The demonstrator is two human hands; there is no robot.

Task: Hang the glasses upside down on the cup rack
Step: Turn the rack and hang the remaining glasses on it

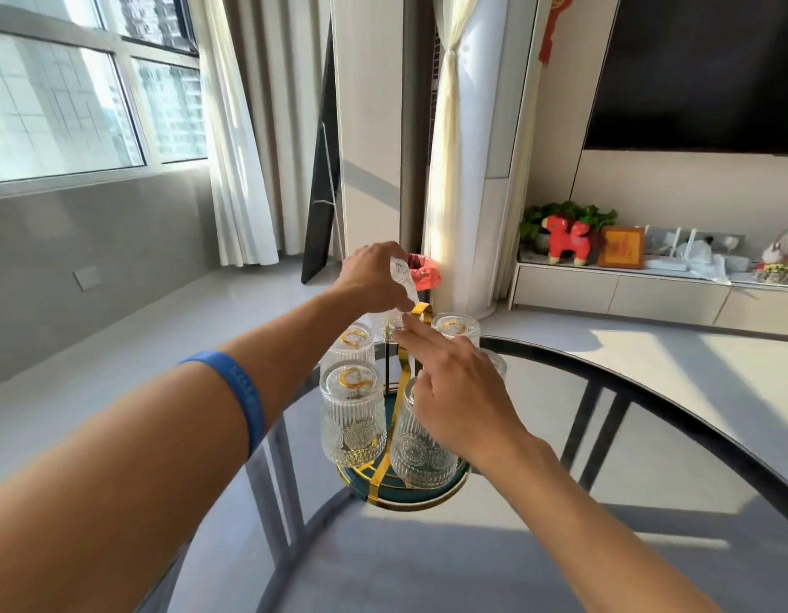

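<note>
Blue wristband (pixel 244 395), lettering unreadable; left hand (pixel 374 276) fingers clamped on a glass (pixel 401 276); right hand (pixel 458 391) fingers apart.

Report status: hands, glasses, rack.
Left hand grips a tilted glass above the rack. Right hand open, beside the gold handle. Several glasses already hung. Nothing blocking.

Blue wristband (pixel 241 393) on left forearm carries embossed lettering, too blurred to read; gold-framed orange picture (pixel 621 247) on low cabinet (pixel 622 294) shows pale mark, maybe a character, not legible; red hanging ornament (pixel 553 26) on wall beside dark screen (pixel 702 68) — no readable writing; embossed round medallions on ribbed glasses (pixel 353 418) are pattern only, no letters; no brand, number or sign legible anywhere in view
</note>
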